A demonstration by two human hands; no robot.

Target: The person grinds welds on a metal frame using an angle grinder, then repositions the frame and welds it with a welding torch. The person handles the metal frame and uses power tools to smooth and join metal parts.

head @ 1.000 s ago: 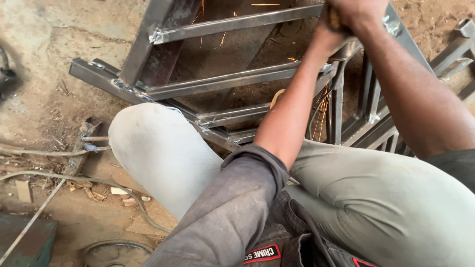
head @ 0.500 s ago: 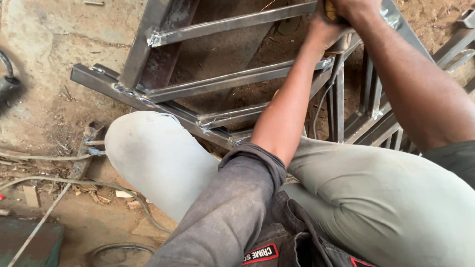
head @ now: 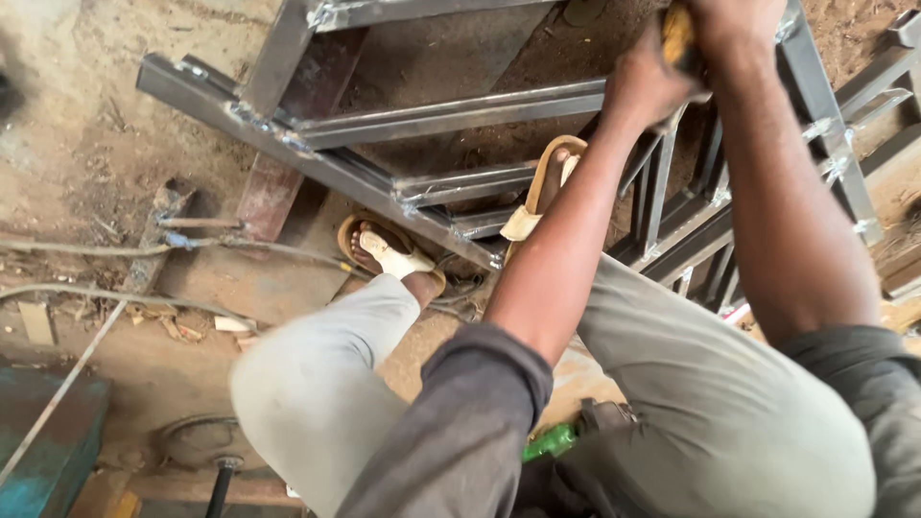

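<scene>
sleeves: dark grey, pushed up above the elbows, forearms bare | trousers: light grey-green, dusty, creased at the knees | footwear: tan open sandals with pale straps, left sandal, right sandal | hands: bare, ungloved

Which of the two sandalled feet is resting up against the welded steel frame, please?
The further foot, tucked against the steel frame beside the left forearm; the other foot stands flat on the ground.
</scene>
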